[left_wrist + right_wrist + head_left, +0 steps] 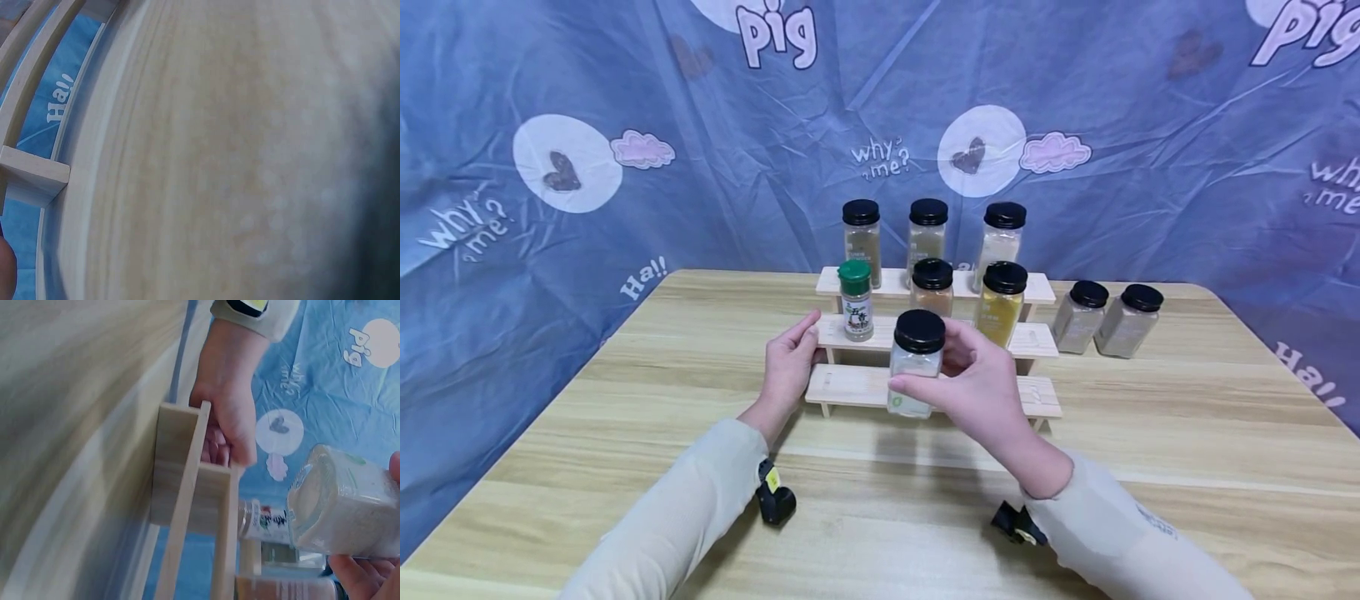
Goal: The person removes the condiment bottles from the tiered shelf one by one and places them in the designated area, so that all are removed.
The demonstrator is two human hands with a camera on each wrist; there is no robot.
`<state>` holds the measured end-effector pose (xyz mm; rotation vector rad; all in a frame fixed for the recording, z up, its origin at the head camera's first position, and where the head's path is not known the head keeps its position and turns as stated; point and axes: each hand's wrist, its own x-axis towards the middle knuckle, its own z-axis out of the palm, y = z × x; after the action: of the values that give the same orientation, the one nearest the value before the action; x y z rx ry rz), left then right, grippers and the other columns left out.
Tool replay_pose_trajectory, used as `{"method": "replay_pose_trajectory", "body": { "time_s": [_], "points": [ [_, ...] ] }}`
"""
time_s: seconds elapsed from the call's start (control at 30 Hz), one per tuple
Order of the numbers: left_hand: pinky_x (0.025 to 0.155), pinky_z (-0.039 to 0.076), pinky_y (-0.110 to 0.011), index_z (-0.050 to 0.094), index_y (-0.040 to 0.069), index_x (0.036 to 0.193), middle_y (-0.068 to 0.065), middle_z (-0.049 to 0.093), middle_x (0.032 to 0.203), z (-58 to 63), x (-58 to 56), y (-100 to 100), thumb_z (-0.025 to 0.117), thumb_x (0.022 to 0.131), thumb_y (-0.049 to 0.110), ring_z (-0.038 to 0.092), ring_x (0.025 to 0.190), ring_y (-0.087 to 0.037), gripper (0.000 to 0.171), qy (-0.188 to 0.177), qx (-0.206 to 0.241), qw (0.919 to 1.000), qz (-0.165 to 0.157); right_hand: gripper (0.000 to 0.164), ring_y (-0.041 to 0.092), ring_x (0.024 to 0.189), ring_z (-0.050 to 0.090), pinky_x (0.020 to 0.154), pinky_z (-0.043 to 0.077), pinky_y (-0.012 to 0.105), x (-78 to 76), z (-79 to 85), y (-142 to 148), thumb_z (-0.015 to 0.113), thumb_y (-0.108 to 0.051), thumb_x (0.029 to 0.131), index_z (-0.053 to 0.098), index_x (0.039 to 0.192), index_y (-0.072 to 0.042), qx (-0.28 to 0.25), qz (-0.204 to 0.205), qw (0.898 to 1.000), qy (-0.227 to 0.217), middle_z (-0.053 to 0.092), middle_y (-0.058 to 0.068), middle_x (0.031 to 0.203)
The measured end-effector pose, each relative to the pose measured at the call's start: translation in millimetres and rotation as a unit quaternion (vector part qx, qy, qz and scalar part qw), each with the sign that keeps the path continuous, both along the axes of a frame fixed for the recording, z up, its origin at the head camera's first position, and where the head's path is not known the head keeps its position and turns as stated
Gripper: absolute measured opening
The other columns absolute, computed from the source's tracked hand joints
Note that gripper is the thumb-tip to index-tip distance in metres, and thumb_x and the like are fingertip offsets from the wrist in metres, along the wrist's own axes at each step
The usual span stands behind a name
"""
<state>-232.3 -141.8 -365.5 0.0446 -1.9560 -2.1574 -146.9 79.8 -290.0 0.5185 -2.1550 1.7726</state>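
Note:
My right hand (pixel 987 385) grips a square glass spice jar (pixel 916 358) with a black lid and white powder inside. It is upright in front of the lowest step of a three-tier wooden spice rack (pixel 850 384); the right wrist view shows the jar's base (pixel 307 497) lifted off the rack. At the rack's left end, my left hand (pixel 786 360) holds the side by the middle step, its curled fingers (pixel 215 447) partly hidden behind the wood. Close to that hand, a green-capped shaker (pixel 857 310) stands on the middle step.
Beside the shaker stand an orange-brown powder jar (pixel 931 292) and a yellow powder jar (pixel 998 310). Three black-lidded jars (pixel 861 237) line the top step. Right of the rack, two more jars (pixel 1078 321) stand on the wooden table (pixel 880 517). A blue printed cloth (pixel 775 167) hangs behind.

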Motion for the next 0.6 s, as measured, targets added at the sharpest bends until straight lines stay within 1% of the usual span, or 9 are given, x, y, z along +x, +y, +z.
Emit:
{"method": "replay_pose_trajectory", "body": {
  "time_s": [0.2,0.33,0.4,0.53,0.6],
  "points": [
    [0.079,0.054,-0.018,0.05,0.001,0.131,-0.009,0.047,0.138,-0.8,-1.3,0,0.046,0.096,0.009,0.063,0.097,-0.009,0.035,-0.003,-0.001,1.0,0.003,0.056,0.012,0.074,0.066,0.066,0.057,0.024,1.6,3.5,17,0.086,-0.003,0.058,0.062,0.108,-0.004,0.022,-0.029,0.999,0.024,0.07,0.011,0.09],
    [0.081,0.053,-0.019,0.049,0.0,0.131,-0.01,0.047,0.138,-1.8,-1.4,0,0.046,0.096,0.008,0.059,0.107,-0.022,0.035,0.001,0.006,1.0,0.004,0.053,0.01,0.071,0.065,0.063,0.056,0.022,4.0,5.0,27,0.086,-0.003,0.058,0.063,0.106,-0.003,0.039,-0.05,0.997,0.04,0.069,0.011,0.089],
    [0.081,0.053,-0.02,0.049,0.0,0.13,-0.01,0.047,0.138,-2.1,-1.3,0,0.046,0.096,0.008,0.057,0.109,-0.026,0.035,0.003,0.009,0.9999,0.004,0.053,0.009,0.07,0.065,0.063,0.056,0.021,5.6,5.9,32,0.086,-0.002,0.058,0.063,0.105,-0.001,0.046,-0.06,0.996,0.044,0.069,0.012,0.088],
    [0.082,0.053,-0.02,0.049,-0.001,0.131,-0.012,0.047,0.138,-2.0,-0.9,1,0.045,0.096,0.007,0.055,0.111,-0.029,0.036,0.006,0.012,0.9999,0.001,0.053,0.007,0.07,0.065,0.063,0.056,0.019,8.9,7.9,42,0.086,-0.001,0.057,0.062,0.104,0.001,0.066,-0.083,0.993,0.051,0.069,0.012,0.087],
    [0.081,0.053,-0.02,0.049,-0.001,0.13,-0.012,0.047,0.137,-1.6,-0.8,1,0.046,0.096,0.007,0.056,0.11,-0.029,0.035,0.006,0.013,0.9999,0.004,0.053,0.005,0.071,0.065,0.063,0.056,0.018,10.5,9.1,48,0.086,-0.002,0.057,0.062,0.104,0.0,0.08,-0.098,0.991,0.05,0.069,0.008,0.086]
  ]
}}
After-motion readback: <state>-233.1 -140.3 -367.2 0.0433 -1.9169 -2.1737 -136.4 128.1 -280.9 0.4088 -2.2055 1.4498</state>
